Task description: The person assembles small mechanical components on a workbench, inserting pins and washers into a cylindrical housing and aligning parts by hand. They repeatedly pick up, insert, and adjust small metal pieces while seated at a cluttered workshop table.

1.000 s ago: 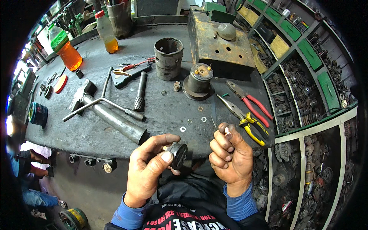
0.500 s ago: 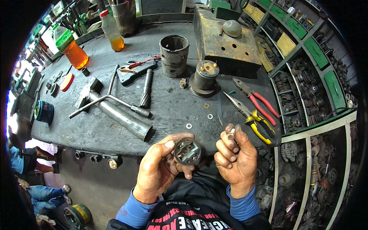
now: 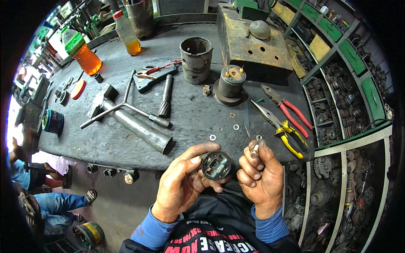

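Note:
My left hand (image 3: 177,185) is wrapped around the rim of a round, dark metal end cap (image 3: 216,165), its hollow inside facing up and showing metal fittings. Beside it, my right hand (image 3: 263,179) pinches a small bolt (image 3: 254,152) between thumb and fingers, its hexagonal end toward me. The two parts are held apart, over the front edge of the workbench (image 3: 126,145). Just beyond my right fingertips shows a small washer (image 3: 259,137). Two more rings, a washer (image 3: 212,137) and another washer (image 3: 236,127), lie farther off.
Long-nose pliers (image 3: 282,130) and red-handled pliers (image 3: 291,107) lie at right. A hammer (image 3: 130,122) and a T-shaped wrench (image 3: 126,104) are at left. Behind stand a hollow cylinder (image 3: 196,63), a round motor part (image 3: 230,84) and bottles (image 3: 86,57). Parts shelves (image 3: 350,139) line the right side.
The whole view has shifted slightly. My left hand has turned the end cap a little, and the right fingers have rolled the bolt so more of it shows. Both grips hold.

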The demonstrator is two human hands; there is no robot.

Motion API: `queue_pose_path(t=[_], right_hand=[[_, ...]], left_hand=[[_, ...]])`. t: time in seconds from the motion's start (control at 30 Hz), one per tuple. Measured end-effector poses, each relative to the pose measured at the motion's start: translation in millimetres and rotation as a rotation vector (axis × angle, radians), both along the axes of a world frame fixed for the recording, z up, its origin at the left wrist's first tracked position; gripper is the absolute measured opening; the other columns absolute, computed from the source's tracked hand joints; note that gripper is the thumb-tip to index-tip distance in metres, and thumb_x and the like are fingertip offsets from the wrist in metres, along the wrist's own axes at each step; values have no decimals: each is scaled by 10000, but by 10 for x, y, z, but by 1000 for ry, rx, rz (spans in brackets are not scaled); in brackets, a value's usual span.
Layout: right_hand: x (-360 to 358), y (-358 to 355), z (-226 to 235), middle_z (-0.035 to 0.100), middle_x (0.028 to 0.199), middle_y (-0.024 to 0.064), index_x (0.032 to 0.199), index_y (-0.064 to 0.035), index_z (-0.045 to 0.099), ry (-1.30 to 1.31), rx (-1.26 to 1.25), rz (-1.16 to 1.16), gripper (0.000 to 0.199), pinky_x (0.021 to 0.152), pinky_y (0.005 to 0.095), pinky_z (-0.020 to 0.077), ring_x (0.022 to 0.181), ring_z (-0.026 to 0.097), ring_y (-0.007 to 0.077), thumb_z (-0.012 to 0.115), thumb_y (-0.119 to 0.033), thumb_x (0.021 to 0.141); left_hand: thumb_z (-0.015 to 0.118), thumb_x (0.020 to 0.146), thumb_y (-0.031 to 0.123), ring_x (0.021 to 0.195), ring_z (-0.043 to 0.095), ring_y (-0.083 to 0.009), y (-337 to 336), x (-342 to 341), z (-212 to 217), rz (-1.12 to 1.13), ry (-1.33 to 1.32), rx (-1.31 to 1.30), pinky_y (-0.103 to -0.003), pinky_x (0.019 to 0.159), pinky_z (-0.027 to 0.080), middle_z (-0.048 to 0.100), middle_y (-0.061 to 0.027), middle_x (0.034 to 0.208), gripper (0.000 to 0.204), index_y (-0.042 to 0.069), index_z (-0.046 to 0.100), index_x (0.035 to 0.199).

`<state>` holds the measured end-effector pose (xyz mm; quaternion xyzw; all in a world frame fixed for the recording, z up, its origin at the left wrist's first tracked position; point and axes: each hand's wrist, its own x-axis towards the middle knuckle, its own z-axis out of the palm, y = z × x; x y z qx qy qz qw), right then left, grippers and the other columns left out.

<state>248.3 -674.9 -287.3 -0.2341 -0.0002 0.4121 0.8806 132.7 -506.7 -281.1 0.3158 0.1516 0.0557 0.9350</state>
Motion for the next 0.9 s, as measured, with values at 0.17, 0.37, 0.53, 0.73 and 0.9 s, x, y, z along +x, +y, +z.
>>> queue_pose_path(t=[0.17,0.37,0.53,0.73,0.9], right_hand=[[-72,21,58,512,768,8,1032,-17,659,-256,-234,-141,258,447,214,294,541,356,46,635,-268,1085],[-121,17,116,652,790,42,1050,5,703,-483,-335,-264,175,465,216,320,540,414,33,733,-164,1019],[-178,-29,178,687,820,28,1052,13,720,-625,-449,-283,166,505,214,359,577,495,38,784,-124,983],[-213,-84,165,743,928,84,1061,24,723,-757,-476,-301,169,723,233,543,785,705,123,802,-87,961],[-250,-76,228,752,986,108,1066,33,723,-792,-457,-296,169,824,265,586,919,768,188,804,-59,951]], left_hand=[[525,1086,313,854,746,-264,-11,2,57,-27,24,200,-332,652,624,714,-229,1124,480,-73,561,1369],[636,1082,257,792,614,-81,-9,-53,75,-96,39,473,-239,617,534,692,-80,1141,346,-22,676,1283],[772,1000,251,701,570,-43,-28,-28,167,-140,8,550,-212,585,470,703,-52,1055,395,-9,678,1282],[840,927,164,1005,649,-118,-39,41,268,-147,-34,607,-291,921,518,732,-65,1076,348,-13,714,1199],[847,905,105,1073,656,-141,-65,61,153,-42,-138,739,-314,982,509,744,-84,1108,307,-17,729,1160]])
